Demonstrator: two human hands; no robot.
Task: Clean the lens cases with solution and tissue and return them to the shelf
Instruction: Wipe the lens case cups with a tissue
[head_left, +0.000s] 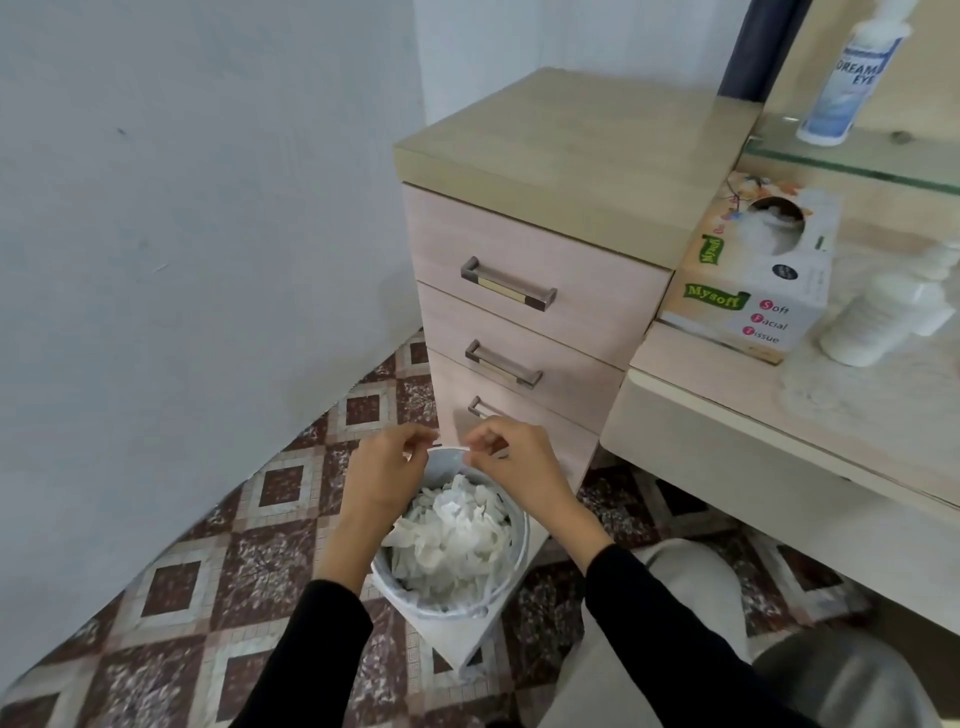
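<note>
Nearest, the left hand (387, 467) and right hand (511, 462) each pinch one end of a thin white piece (450, 447), too small to name. It lies level, long axis left to right, above the far rim of a round pale-grey waste bin (523, 540) heaped with crumpled white tissues (452, 530). The bin stands just beside the pale wooden drawer cabinet (519, 244), with open tiled floor leftward to the bare wall. Farther off, a cardboard tissue box (753, 296) sits at the desk's edge, and a white-and-blue solution bottle (847, 78) stands upright on the glass shelf (857, 169).
</note>
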